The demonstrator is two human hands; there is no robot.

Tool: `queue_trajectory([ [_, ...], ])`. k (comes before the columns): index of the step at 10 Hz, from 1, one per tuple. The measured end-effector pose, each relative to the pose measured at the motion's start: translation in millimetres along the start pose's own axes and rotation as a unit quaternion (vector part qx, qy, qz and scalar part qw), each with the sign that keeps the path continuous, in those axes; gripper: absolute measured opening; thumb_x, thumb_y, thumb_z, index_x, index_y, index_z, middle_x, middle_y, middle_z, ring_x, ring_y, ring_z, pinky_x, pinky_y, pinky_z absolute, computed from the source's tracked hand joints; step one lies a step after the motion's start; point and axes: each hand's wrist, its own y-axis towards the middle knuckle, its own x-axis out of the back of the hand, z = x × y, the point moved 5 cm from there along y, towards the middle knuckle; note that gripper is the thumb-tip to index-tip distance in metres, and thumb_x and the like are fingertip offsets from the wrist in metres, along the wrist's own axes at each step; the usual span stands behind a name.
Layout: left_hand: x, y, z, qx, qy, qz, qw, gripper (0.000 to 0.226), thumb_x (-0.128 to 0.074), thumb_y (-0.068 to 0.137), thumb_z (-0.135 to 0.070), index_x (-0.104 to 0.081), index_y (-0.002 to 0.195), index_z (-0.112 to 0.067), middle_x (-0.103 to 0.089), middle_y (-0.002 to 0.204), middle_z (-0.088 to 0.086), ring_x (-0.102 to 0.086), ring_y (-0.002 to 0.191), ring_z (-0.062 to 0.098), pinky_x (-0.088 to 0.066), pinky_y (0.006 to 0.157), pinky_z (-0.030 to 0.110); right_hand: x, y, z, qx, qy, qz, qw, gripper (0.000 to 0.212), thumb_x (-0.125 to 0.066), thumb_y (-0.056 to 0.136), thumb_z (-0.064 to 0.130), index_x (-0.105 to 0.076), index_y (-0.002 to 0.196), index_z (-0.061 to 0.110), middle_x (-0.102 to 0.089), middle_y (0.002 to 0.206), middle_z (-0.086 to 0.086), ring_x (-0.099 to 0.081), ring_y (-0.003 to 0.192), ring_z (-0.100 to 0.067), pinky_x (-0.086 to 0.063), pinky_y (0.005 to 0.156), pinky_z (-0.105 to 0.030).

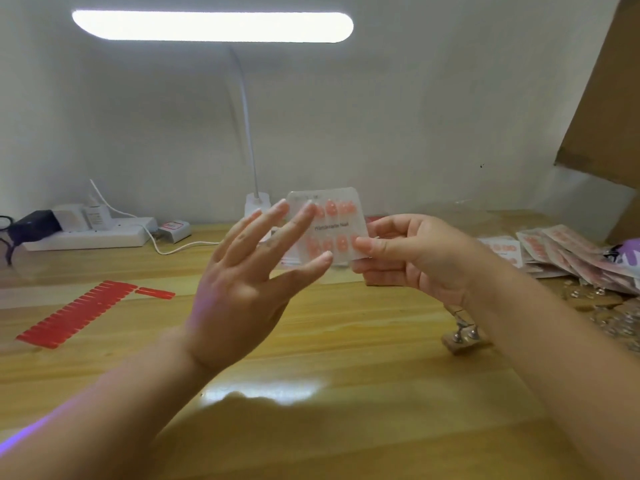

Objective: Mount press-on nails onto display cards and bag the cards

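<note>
Right hand (412, 252) pinching filled display card (330, 230), left hand (249, 271) spread loose beside; bagged cards (568, 258) right of it; bagging pending.

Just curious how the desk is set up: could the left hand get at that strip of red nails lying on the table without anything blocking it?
Probably yes. The left hand is open and holds nothing, and the red nail strip lies on bare table to its left with nothing between them.

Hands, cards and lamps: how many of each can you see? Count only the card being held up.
Hands: 2, left hand open, right hand pinching the card
Held card: 1
Lamp: 1
Total: 4
</note>
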Motion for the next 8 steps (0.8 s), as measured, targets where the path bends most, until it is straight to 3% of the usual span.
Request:
queue_trajectory([
  [1,-9,-8,-1,0.064,-0.012,0.005,0.998,0.033,-0.055,0.089,0.002,-0.069,0.116,-0.01,-0.05,0.136,0.022,-0.052,0.123,0.038,-0.045,0.099,0.053,20,2,3,0.014,-0.054,-0.072,0.996,0.041,-0.076,0.064,0.013,-0.061,0.1,0.001,-0.076,0.084,-0.01,-0.074,0.072,-0.019,-0.057,0.057,-0.023],
  [2,-21,-17,-8,0.082,-0.042,0.06,0.994,0.044,-0.058,0.076,0.01,-0.068,0.116,-0.004,-0.051,0.136,0.022,-0.053,0.12,0.037,-0.045,0.098,0.051,59,4,3,0.025,-0.119,-0.184,0.975,0.03,-0.074,0.077,0.005,-0.06,0.103,0.001,-0.072,0.092,-0.016,-0.072,0.065,-0.015,-0.055,0.054,-0.019],
  [3,-29,-21,-15,0.086,-0.059,0.119,0.987,0.042,-0.062,0.073,0.005,-0.071,0.113,-0.006,-0.054,0.134,0.019,-0.059,0.113,0.038,-0.048,0.093,0.049,98,9,-5,0.012,-0.204,-0.272,0.94,0.023,-0.073,0.083,0.005,-0.063,0.104,0.004,-0.07,0.092,-0.013,-0.072,0.069,-0.018,-0.06,0.062,-0.028],
  [4,-31,-23,-17,0.106,-0.069,0.145,0.981,0.037,-0.063,0.075,0.0,-0.072,0.11,-0.008,-0.056,0.133,0.018,-0.061,0.109,0.036,-0.048,0.091,0.044,115,15,-17,-0.022,-0.256,-0.3,0.919,0.017,-0.072,0.084,0.007,-0.066,0.1,0.005,-0.072,0.08,-0.013,-0.073,0.075,-0.028,-0.06,0.075,-0.044],
  [5,-32,-24,-18,0.128,-0.072,0.157,0.977,0.034,-0.063,0.075,-0.003,-0.072,0.108,-0.008,-0.056,0.132,0.018,-0.061,0.11,0.037,-0.048,0.09,0.045,118,17,-24,-0.042,-0.345,-0.314,0.883,0.009,-0.073,0.084,0.014,-0.067,0.078,0.011,-0.072,0.067,-0.008,-0.073,0.069,-0.026,-0.06,0.074,-0.045],
  [6,-32,-24,-20,0.14,-0.075,0.161,0.974,0.032,-0.063,0.075,-0.005,-0.072,0.106,-0.007,-0.057,0.132,0.019,-0.062,0.109,0.038,-0.049,0.089,0.045,115,19,-26,-0.052,-0.503,-0.313,0.804,0.019,-0.072,0.084,0.026,-0.07,0.076,0.009,-0.072,0.073,-0.007,-0.068,0.069,-0.022,-0.056,0.066,-0.036],
  [7,-32,-23,-20,0.14,-0.075,0.164,0.974,0.032,-0.063,0.076,-0.006,-0.072,0.106,-0.008,-0.057,0.131,0.018,-0.062,0.109,0.037,-0.049,0.089,0.045,109,18,-25,-0.044,-0.643,-0.331,0.689,0.033,-0.063,0.087,0.042,-0.067,0.094,0.01,-0.067,0.099,-0.009,-0.06,0.091,-0.027,-0.048,0.075,-0.035],
  [8,-32,-24,-20,0.139,-0.056,0.151,0.977,0.032,-0.065,0.075,-0.004,-0.072,0.106,-0.008,-0.057,0.131,0.018,-0.062,0.108,0.037,-0.048,0.089,0.044,94,13,-5,0.051,-0.683,-0.364,0.632,0.033,-0.059,0.088,0.043,-0.067,0.101,0.014,-0.061,0.106,-0.008,-0.051,0.103,-0.03,-0.04,0.087,-0.037],
])
